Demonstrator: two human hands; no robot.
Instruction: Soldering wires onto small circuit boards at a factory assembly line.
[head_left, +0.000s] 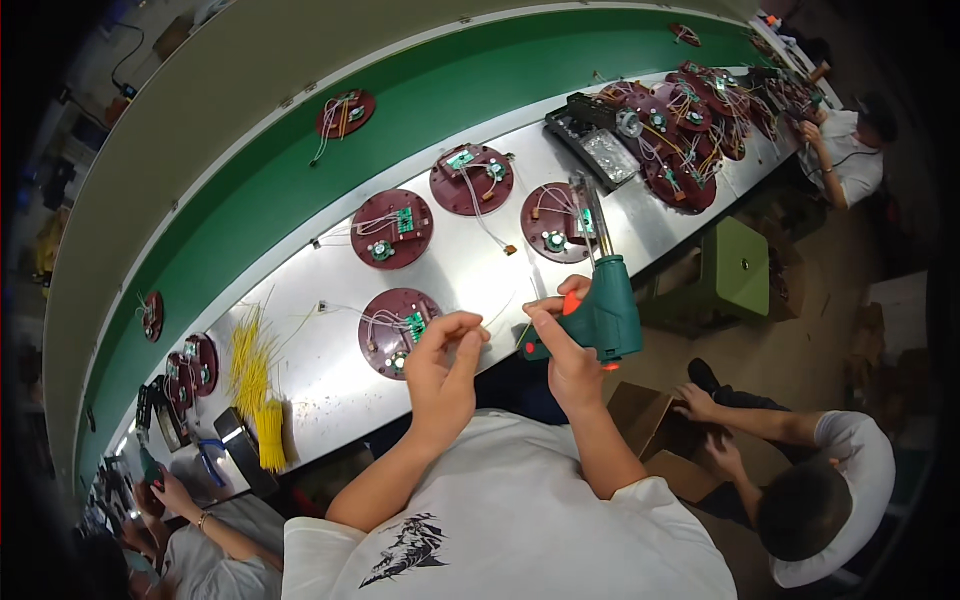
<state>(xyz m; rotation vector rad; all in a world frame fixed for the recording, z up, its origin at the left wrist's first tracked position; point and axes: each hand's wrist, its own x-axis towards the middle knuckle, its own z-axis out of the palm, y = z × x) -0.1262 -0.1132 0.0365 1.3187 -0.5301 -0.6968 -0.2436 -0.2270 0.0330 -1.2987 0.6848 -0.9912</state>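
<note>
My right hand (570, 365) is wrapped about a green soldering gun (612, 305) with orange-red parts, its long metal tip pointing away over the bench. My left hand (445, 375) is closed in a pinch near a thin strand (500, 311) that looks like solder wire, running toward my right fingers. Just beyond my left hand lies a dark red round plate (385, 312) with a green circuit board and white wires. Similar plates (372, 232), (450, 195) lie farther off, and another plate (540, 238) sits beneath the gun's tip.
Yellow wires (268, 435) lie in a bundle at left, near a black box (246, 450). A black tray (600, 150) and a heap of wired plates (680, 125) are at far right. A green stool (725, 270) stands beside the bench. Co-workers sit left, lower right and far right.
</note>
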